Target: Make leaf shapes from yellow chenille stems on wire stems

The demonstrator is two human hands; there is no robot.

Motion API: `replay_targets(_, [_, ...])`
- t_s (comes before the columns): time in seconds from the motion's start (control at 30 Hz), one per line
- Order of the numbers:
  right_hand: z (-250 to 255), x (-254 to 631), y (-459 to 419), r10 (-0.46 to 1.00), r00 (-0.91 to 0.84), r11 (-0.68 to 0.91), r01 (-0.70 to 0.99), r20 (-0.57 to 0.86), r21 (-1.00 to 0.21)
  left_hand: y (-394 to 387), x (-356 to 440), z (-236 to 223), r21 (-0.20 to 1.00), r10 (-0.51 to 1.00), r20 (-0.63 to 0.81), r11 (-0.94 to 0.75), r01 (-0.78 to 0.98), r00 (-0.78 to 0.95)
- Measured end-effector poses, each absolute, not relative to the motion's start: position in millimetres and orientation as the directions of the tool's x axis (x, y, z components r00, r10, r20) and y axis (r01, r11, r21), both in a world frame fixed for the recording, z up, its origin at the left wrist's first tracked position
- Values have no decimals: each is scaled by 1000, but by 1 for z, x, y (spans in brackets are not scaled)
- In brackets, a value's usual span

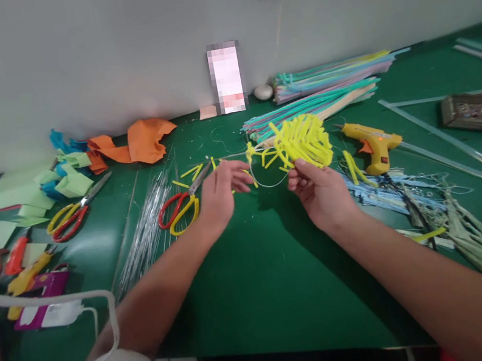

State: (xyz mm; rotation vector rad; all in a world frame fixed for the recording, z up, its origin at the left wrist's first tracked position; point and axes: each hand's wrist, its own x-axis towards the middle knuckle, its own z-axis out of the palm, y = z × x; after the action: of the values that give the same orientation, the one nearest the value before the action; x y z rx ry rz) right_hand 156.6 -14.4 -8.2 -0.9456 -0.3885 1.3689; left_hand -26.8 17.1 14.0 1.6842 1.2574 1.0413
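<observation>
Green table (265,299): right fingers (312,170) pinch yellow leaf (303,140); left fingers (238,176) loosely parted; screen (227,75) unreadable.

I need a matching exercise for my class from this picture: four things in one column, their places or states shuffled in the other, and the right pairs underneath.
Column one
1. Leaf-shaped piece
2. Orange sheet
3. Pale round object
4. Clear strands

Column two
A. Just right of the blurred upright panel
B. In a loose sheaf, left of the left hand
C. Held in the right hand
D. Crumpled, left of the panel

Right pairs: 1-C, 2-D, 3-A, 4-B
</observation>
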Motion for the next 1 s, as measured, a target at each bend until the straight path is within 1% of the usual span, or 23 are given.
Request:
replay_targets(0.03, [-8,158,-13,930,231,-65,-661,-285,-748,24,-38,23,788,967,168,-249,563,192])
replay_targets(0.07, [-7,160,-12,926,241,-58,-668,-290,-742,30,-51,32,569,975,131,-224,791,182])
replay_targets(0.1, [-7,161,-12,924,243,-59,-673,-296,-737,36,-63,41,304,988,77,-149,941,132])
replay_targets(0.13, [-7,162,-11,923,239,-64,-677,-301,-733,41,-75,49,74,997,-9,-76,994,77])
replay_targets(0.17, [-8,162,-11,924,231,-72,-679,-306,-731,44,-86,55,-88,994,-102,-44,995,35])
replay_targets(0.2, [-8,162,-11,925,221,-82,-678,-309,-730,46,-95,58,-188,983,-184,-33,982,-2])
replay_targets(0.27, [-9,160,-11,929,203,-96,-674,-309,-733,46,-105,61,-287,952,-298,-25,957,-64])
replay_targets(0.37, [-11,158,-11,935,191,-99,-667,-298,-739,41,-109,56,-324,921,-384,-63,944,-70])
replay_targets(0.43, [-12,157,-11,937,195,-92,-664,-290,-742,39,-108,52,-329,920,-387,-76,941,-61])
replay_targets(0.5, [-12,157,-11,938,198,-85,-662,-283,-745,39,-106,49,-320,931,-360,-59,946,-64])
replay_targets(0.6, [-12,158,-11,940,201,-77,-665,-277,-743,40,-106,47,-274,953,-291,2,962,-85])
replay_targets(0.73, [-12,158,-10,934,221,-59,-677,-279,-734,41,-105,52,-172,984,-131,99,980,-122])
replay_targets(0.83, [-11,158,-9,927,243,-43,-686,-285,-726,41,-103,57,-80,987,-64,140,987,-145])
replay_targets(1.0, [-10,159,-8,918,270,-25,-694,-291,-720,44,-116,68,34,973,51,225,974,-227])
